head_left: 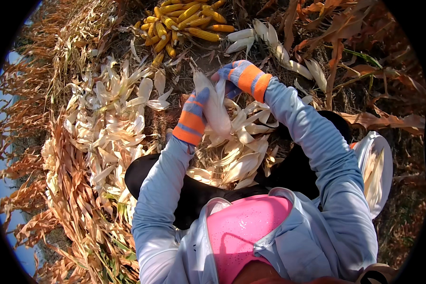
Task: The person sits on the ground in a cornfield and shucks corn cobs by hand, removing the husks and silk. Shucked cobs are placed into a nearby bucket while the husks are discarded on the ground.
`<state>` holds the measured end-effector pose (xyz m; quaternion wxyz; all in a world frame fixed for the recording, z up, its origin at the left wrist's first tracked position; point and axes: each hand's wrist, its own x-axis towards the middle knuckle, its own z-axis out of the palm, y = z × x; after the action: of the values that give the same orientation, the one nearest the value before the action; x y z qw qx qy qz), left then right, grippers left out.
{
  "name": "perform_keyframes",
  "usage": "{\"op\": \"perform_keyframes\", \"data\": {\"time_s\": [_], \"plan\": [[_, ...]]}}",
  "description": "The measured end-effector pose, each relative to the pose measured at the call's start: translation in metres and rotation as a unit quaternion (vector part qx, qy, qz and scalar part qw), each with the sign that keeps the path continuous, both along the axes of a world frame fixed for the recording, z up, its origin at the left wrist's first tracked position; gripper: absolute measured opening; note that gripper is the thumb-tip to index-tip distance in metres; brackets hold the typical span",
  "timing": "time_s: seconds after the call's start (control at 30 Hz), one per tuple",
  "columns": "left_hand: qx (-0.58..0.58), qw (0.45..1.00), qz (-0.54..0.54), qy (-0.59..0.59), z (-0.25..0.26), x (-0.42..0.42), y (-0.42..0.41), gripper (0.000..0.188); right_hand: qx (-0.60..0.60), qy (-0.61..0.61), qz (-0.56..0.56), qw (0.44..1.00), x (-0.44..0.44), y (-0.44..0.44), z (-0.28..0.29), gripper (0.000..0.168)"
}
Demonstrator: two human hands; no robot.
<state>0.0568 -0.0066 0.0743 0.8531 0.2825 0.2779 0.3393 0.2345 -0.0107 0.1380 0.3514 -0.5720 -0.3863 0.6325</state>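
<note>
Between my hands is an ear of corn in its pale husk (pixel 213 103), its pointed tip towards the far side. My left hand (pixel 196 110), in an orange and grey-blue striped knit glove, grips the ear along its left side. A strip of husk (pixel 221 91) stands away from the ear's upper right. My right hand (pixel 242 78), gloved alike, pinches that strip near its top; some of the right fingers are hidden behind it. No yellow kernels show on this ear. Beneath it, loose husks (pixel 243 159) lie on the ground between my legs.
Husked yellow corn cobs (pixel 184 21) are heaped at the far side. Unhusked ears (pixel 280 53) lie to their right. Stripped husks (pixel 110 113) and dry stalks (pixel 81 198) cover the left. A white bucket (pixel 383 170) holding husked-over ears stands at my right. Dry corn leaves (pixel 383 120) reach in nearby.
</note>
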Motion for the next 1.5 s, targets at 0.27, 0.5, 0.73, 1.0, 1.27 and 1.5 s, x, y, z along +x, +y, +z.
{"op": "perform_keyframes", "data": {"time_s": [0.27, 0.5, 0.73, 1.0, 1.27, 1.5], "plan": [[0.012, 1.000, 0.009, -0.012, 0.016, 0.015, 0.001, 0.036, 0.047, 0.019, 0.058, 0.997, -0.012, -0.007, 0.015, 0.033], [0.034, 0.993, -0.097, 0.056, 0.009, 0.003, -0.004, 0.034, 0.099, -0.070, 0.071, 0.990, -0.027, -0.012, 0.016, 0.034], [-0.117, 0.987, -0.109, -0.010, -0.010, 0.007, -0.002, 0.044, 0.152, -0.126, 0.045, 0.979, -0.036, -0.016, 0.022, 0.034], [-0.080, 0.996, -0.031, -0.006, -0.012, 0.000, 0.011, 0.052, 0.114, 0.103, 0.047, 0.987, -0.045, -0.019, 0.022, 0.023], [-0.014, 0.964, 0.250, 0.083, -0.007, -0.036, 0.043, 0.057, 0.226, -0.268, 0.149, 0.925, -0.032, -0.025, -0.019, 0.018], [-0.016, 0.924, 0.369, 0.102, -0.020, -0.085, 0.081, 0.062, 0.147, -0.253, 0.276, 0.916, -0.031, -0.053, 0.001, 0.029]]}}
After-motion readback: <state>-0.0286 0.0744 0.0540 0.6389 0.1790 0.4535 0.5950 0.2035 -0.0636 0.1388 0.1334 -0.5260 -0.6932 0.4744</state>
